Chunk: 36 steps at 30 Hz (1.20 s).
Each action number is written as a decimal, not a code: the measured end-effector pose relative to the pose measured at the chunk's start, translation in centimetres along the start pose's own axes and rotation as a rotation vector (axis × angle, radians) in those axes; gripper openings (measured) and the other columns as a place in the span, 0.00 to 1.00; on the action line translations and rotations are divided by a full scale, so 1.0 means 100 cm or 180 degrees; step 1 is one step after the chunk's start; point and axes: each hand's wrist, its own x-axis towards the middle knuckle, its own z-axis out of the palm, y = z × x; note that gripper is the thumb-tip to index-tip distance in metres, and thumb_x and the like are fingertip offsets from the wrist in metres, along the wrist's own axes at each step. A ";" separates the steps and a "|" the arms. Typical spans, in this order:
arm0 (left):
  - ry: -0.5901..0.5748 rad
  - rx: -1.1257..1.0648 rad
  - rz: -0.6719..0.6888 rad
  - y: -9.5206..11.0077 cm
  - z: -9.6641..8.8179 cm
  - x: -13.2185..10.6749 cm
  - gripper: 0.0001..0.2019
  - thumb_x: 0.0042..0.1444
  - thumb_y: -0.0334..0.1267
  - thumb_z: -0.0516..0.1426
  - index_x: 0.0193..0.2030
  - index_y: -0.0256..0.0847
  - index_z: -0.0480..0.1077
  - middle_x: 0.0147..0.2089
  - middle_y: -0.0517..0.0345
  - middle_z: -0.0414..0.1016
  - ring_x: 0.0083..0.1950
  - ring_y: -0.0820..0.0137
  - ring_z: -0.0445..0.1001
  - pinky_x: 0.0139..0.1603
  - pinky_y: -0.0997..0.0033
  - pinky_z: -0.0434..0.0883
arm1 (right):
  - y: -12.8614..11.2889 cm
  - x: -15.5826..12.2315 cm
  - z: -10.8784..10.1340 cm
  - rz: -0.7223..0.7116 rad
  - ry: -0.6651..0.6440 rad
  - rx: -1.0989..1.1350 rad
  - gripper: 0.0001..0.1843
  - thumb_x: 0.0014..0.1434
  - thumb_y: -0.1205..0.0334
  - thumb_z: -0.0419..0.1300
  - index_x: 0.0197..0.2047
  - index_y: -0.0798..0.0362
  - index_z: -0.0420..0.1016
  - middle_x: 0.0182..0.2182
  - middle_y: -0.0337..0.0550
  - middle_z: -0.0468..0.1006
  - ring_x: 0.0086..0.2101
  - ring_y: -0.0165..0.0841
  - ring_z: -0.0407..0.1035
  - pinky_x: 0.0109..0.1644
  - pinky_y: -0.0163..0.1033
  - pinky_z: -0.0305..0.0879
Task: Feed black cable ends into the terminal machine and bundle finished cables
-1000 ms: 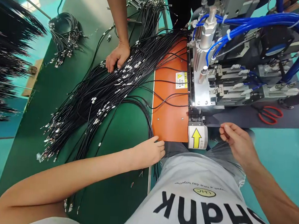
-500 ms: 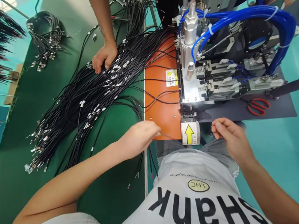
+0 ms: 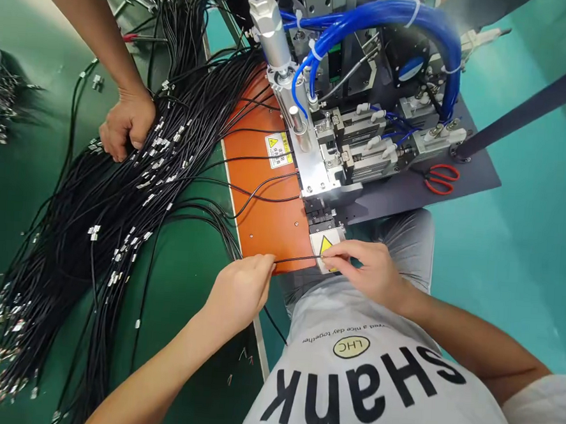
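Observation:
A thin black cable [image 3: 297, 259] is stretched between my two hands over the front edge of the orange plate [image 3: 258, 223]. My left hand [image 3: 244, 286] is closed around it on the left. At its right end, my right hand [image 3: 363, 268] pinches the cable between thumb and fingertips, just over the white label with the yellow arrow [image 3: 326, 243]. The cable's tip is hidden in the right fingers. Behind my hands stands a machine [image 3: 309, 169] with metal cylinders; several other black cables run across the plate to its edge.
A large heap of black cables [image 3: 122, 183] with small white connectors covers the green table [image 3: 182, 372]. Another person's hand [image 3: 128, 126] rests on that heap. Red-handled scissors [image 3: 441, 179] lie on the machine's dark base, and blue hoses [image 3: 395, 17] arch above.
My right hand has moved left to the cable and now pinches its end. The view has shifted, so the machine and heap appear further left. The other person's hand stays on the heap.

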 end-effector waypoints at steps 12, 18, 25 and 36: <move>-0.0001 -0.3299 -0.0100 0.042 0.021 0.071 0.06 0.68 0.41 0.52 0.47 0.43 0.62 0.34 0.61 0.75 0.32 0.75 0.70 0.36 0.75 0.66 | 0.009 0.009 -0.016 0.0897 0.0214 0.0804 0.09 0.64 0.57 0.61 0.35 0.52 0.76 0.26 0.37 0.73 0.25 0.28 0.68 0.32 0.37 0.67; -0.0090 -0.3882 -0.0370 0.037 0.018 0.070 0.11 0.67 0.43 0.54 0.51 0.43 0.61 0.33 0.61 0.77 0.30 0.75 0.70 0.35 0.75 0.65 | 0.011 0.018 -0.014 0.1332 0.0103 0.1465 0.11 0.60 0.54 0.66 0.36 0.54 0.76 0.26 0.36 0.75 0.25 0.27 0.68 0.31 0.35 0.67; 0.0102 -0.4353 -0.0454 0.039 0.022 0.068 0.13 0.66 0.43 0.56 0.53 0.45 0.61 0.33 0.61 0.77 0.28 0.77 0.67 0.32 0.76 0.64 | 0.010 0.023 -0.009 0.1325 -0.0070 0.1474 0.09 0.57 0.56 0.68 0.34 0.53 0.77 0.24 0.35 0.75 0.23 0.26 0.67 0.28 0.33 0.65; 0.0318 -0.4469 -0.0446 0.040 0.020 0.067 0.12 0.62 0.39 0.60 0.50 0.39 0.70 0.34 0.56 0.77 0.34 0.73 0.74 0.37 0.74 0.72 | 0.006 0.026 -0.013 0.1059 -0.0183 0.1216 0.08 0.59 0.57 0.66 0.35 0.53 0.77 0.27 0.37 0.74 0.25 0.27 0.66 0.30 0.36 0.64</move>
